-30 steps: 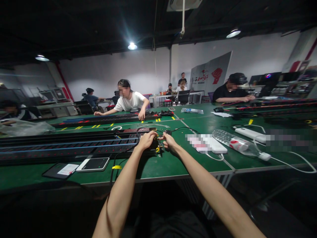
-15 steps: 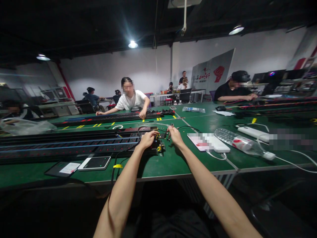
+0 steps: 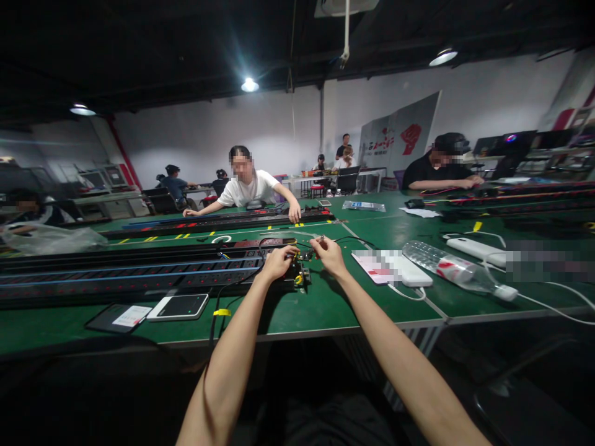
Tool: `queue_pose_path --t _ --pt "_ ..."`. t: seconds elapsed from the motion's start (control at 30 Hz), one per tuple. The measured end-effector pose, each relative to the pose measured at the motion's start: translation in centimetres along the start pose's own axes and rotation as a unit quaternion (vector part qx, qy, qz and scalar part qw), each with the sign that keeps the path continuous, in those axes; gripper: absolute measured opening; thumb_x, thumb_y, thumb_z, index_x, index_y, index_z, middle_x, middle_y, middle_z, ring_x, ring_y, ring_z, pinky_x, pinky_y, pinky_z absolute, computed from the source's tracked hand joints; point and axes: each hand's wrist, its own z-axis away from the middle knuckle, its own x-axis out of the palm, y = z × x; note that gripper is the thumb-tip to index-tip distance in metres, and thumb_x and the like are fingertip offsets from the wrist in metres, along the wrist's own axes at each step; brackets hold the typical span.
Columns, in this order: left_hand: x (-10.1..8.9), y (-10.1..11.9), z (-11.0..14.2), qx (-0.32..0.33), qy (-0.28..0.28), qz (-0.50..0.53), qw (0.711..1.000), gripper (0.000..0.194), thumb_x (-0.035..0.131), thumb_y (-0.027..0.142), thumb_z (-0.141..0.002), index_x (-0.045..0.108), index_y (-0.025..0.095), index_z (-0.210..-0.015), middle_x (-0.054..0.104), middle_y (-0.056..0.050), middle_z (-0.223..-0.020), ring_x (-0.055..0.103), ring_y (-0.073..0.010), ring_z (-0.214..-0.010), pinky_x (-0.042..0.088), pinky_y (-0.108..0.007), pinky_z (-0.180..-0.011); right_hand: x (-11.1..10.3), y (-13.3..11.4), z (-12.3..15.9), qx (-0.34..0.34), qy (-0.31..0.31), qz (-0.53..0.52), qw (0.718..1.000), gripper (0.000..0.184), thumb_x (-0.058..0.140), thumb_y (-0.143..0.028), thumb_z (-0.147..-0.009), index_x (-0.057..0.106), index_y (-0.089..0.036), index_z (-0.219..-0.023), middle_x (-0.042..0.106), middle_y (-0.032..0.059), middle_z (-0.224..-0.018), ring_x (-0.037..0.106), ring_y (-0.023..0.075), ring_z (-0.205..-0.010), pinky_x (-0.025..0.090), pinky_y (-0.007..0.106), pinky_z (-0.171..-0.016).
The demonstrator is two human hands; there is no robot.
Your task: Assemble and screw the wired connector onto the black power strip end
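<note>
"What lies at the far left?"

"A clear plastic bag (image 3: 56, 238), beside long black socket strips (image 3: 139, 286) stretched over the green surface (image 3: 325, 316). Nearer the edge is a white device with a dark screen (image 3: 179, 306)."

"And the hands?"

"The left hand (image 3: 277, 261) rests at the strips' right end, fingers bent narrowly by the yellow-and-black wiring (image 3: 298, 280); whether they grip is hard to tell. Just beyond, the right hand (image 3: 331, 259) has its fingertips drawn together near a small dark part (image 3: 307, 254); what they hold cannot be made out."

"So it's close work at that end?"

"It seems so, and pieces that small call for a light, steady touch."

"Further right?"

"A white power bank (image 3: 411, 269), then a clear bottle (image 3: 455, 269) on its side. Behind, a person in black (image 3: 437, 167) bends over wires, near a grey panel with a red fist (image 3: 411, 137)."
</note>
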Motion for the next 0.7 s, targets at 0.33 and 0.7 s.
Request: queue_pose_path --t 0.33,0.7 --pt "-0.1 0.2 0.2 0.015 0.005 -0.019 1.000 0.046 0.058 0.008 -0.079 0.065 0.034 -0.116 0.074 0.005 -0.106 0.066 -0.0178 -0.109 0.047 -0.032 -0.095 0.8 -0.8 0.8 -0.042 -0.030 0.043 0.998 0.041 0.058 -0.059 -0.084 0.065 -0.019 -0.081 0.060 0.0001 -0.062 0.051 0.0140 -0.054 0.041 0.024 -0.054" --pt "-0.1 0.3 0.3 0.003 -0.002 -0.019 1.000 0.045 0.058 0.009 -0.081 0.065 0.033 -0.118 0.074 0.004 -0.108 0.065 -0.0170 -0.110 0.049 -0.029 -0.095 1.2 -0.7 1.0 -0.055 -0.050 0.050 0.996 0.040 0.057 -0.058 -0.085 0.064 -0.019 -0.080 0.058 -0.0005 -0.060 0.050 0.0134 -0.053 0.039 0.024 -0.053"
